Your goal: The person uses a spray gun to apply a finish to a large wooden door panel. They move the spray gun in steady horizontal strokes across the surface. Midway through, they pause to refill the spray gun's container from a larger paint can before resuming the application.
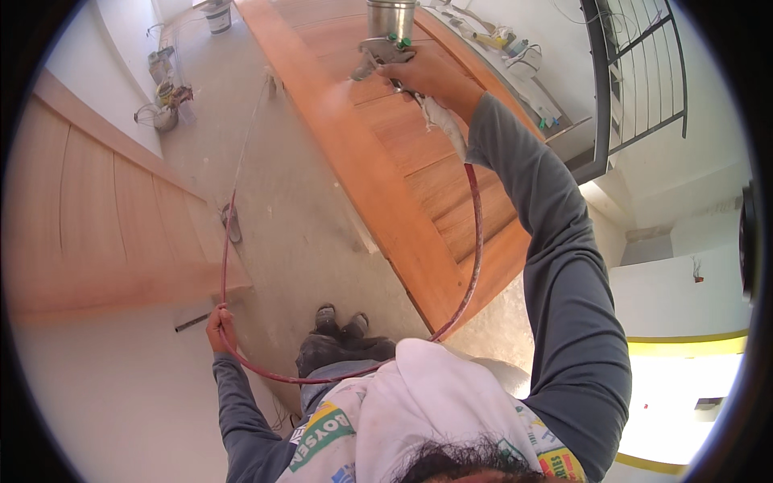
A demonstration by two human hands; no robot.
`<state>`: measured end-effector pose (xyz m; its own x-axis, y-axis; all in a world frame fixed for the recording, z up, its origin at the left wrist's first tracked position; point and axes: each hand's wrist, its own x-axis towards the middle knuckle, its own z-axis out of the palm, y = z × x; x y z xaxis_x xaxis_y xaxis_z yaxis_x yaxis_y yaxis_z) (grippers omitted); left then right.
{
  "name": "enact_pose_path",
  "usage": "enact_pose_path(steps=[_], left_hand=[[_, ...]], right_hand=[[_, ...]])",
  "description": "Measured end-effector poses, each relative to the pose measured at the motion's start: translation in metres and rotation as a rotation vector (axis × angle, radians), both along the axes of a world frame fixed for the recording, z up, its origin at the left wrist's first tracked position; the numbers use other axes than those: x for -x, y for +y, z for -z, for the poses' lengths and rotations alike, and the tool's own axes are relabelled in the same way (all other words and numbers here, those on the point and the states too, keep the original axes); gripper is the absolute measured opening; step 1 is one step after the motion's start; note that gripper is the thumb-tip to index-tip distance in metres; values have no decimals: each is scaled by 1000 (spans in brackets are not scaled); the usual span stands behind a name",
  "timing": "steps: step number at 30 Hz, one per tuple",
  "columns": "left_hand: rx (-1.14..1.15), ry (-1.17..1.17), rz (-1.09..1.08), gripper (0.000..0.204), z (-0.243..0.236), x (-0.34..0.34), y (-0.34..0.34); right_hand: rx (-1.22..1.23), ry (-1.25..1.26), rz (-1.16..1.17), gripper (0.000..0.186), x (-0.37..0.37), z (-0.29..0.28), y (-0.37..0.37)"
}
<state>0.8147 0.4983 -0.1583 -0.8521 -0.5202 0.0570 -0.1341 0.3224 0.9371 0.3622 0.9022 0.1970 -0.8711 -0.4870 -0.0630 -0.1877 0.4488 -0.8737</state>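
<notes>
My right hand point(427, 76) is closed around a spray gun point(378, 56) with a steel cup point(390, 22) on top. A pale mist leaves the nozzle above a large orange-brown wooden door point(411, 266), laid out at a slant beneath my right arm. A red hose point(476, 229) runs from below the gun, loops down across my front and rises on the left. My left hand point(221, 324), low on the left, has its fingers closed on that hose, beside another wooden panel point(88, 201) with vertical boards.
A bucket point(218, 18) and some tools point(167, 109) stand along the far left wall, near a loose sandal point(231, 223) on the floor. My feet point(338, 320) are between the panels. More cans and items point(515, 56) lie beyond the door, beside a dark metal railing point(644, 121) at the right.
</notes>
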Motion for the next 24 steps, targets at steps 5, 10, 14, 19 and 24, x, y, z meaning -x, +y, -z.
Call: enact_pose_path(steps=[5,10,14,19,24], left_hand=[[238,57,178,30,-27,-24,15],[624,1,480,31,-101,-32,58],[633,63,299,35,-133,-32,93],[409,239,54,45,-161,5,165],[457,271,51,49,-188,45,235]], right_hand=[[126,-106,-78,22,-34,-18,-21],[-112,99,-17,22,-11,-5,22],[-107,222,105,23,34,14,76],[-84,235,131,23,88,28,168],[-118,240,161,24,160,49,259]])
